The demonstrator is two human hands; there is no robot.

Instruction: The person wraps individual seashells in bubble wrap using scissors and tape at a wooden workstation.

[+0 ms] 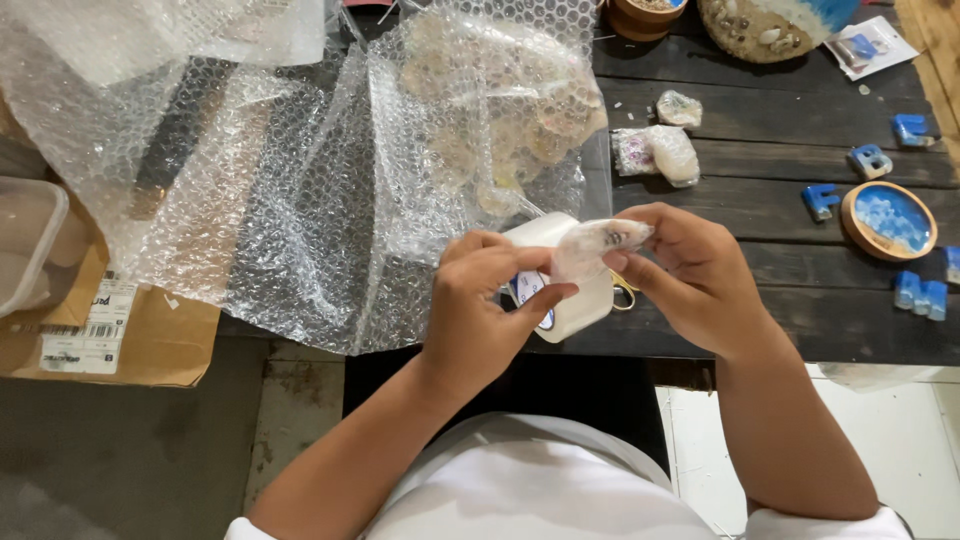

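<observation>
two bare hands meet at the middle of the frame, just over the near edge of the dark wooden table (760,330). the left hand (480,300) is clasped around a wide roll of clear tape (570,300), thumb pressed on its side, seemingly to keep it steady. the right hand (690,270) pinches a small bubble-wrapped piece (600,240) between fingertips and thumb, held right against the top of the roll, so wrap and tape touch, which looks like a way to keep the wrapping closed.

one big sheet of bubble wrap (290,200) spreads over the upper left, draped on pale round shapes. two more small wrapped bundles (660,150) lie upper centre. at the right i count one round blue-and-wood coaster (888,220) and at least five blue letter-like pieces (870,160) scattered about it. one cardboard box (110,330) sits at the left edge, with one clear plastic tub (25,240) on top.
</observation>
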